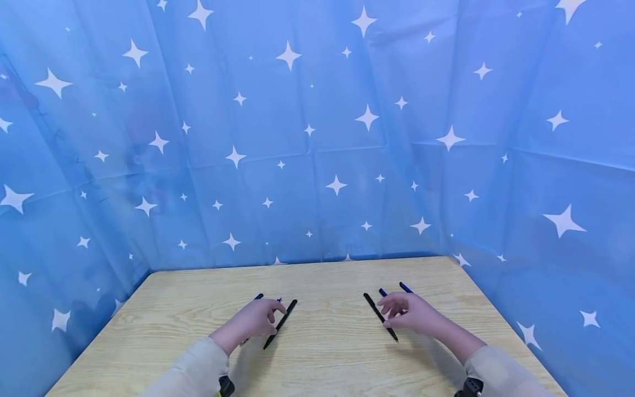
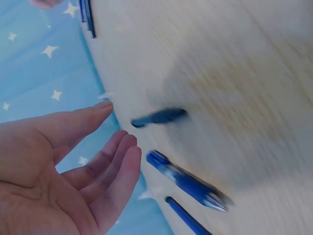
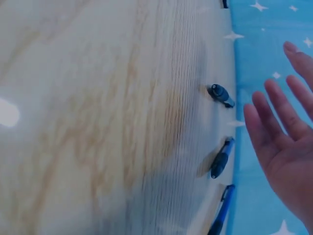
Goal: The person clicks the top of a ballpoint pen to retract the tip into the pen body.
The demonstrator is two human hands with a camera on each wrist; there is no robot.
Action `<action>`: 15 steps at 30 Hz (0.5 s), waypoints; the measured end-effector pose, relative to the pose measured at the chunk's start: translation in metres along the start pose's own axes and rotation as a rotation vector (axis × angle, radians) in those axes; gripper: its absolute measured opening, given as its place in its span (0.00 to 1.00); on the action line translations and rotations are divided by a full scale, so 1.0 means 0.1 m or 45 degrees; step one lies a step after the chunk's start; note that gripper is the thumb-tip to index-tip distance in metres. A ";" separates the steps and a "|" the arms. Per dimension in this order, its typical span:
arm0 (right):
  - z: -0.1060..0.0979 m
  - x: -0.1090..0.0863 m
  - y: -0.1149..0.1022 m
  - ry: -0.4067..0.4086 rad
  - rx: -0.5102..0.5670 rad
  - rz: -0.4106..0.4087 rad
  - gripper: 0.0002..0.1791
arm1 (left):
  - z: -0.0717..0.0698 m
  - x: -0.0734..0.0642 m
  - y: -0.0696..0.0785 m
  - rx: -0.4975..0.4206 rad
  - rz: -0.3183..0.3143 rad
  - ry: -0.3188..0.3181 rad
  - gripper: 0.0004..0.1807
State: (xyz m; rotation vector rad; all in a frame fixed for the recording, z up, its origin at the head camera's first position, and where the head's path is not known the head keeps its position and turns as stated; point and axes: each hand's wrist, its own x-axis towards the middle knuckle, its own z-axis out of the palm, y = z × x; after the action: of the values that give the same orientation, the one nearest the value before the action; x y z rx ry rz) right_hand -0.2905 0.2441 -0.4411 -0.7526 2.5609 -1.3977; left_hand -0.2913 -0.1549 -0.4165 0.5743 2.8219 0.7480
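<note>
My left hand (image 1: 255,320) hovers over several pens on the left of the table, fingers loosely bent and holding nothing. Beside its fingertips lies a black pen (image 1: 288,314); blue pens are partly hidden behind the hand. In the left wrist view a blue pen with a silver tip (image 2: 188,183) lies near another blue pen (image 2: 186,214) and the dark pen (image 2: 164,116). My right hand (image 1: 409,313) is above a second row, its fingers relaxed with nothing in them. Below its fingertips is a black pen (image 1: 373,306), with two blue pens (image 3: 221,159) (image 3: 223,208) farther right.
The pens lie on a light wood-grain table (image 1: 327,364). A blue curtain with white stars (image 1: 317,138) hangs behind the table's far edge and along both sides. Bare tabletop separates the two rows of pens.
</note>
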 end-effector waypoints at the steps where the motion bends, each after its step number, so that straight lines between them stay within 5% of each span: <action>1: 0.01 0.01 0.01 -0.008 0.008 0.009 0.24 | -0.01 0.00 0.03 -0.005 0.005 -0.010 0.23; 9: 0.06 0.11 0.05 -0.109 0.094 0.120 0.30 | 0.01 0.01 0.32 -0.084 0.117 -0.099 0.22; 15: 0.07 0.16 0.10 -0.116 0.005 0.180 0.32 | 0.12 0.07 0.44 -0.139 0.173 -0.105 0.23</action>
State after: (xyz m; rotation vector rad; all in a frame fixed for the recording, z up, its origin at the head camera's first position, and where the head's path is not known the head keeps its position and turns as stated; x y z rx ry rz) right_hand -0.3057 0.2361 -0.4512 -0.6069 2.4881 -1.2946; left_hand -0.2806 -0.1118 -0.4048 0.7654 2.6687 0.8755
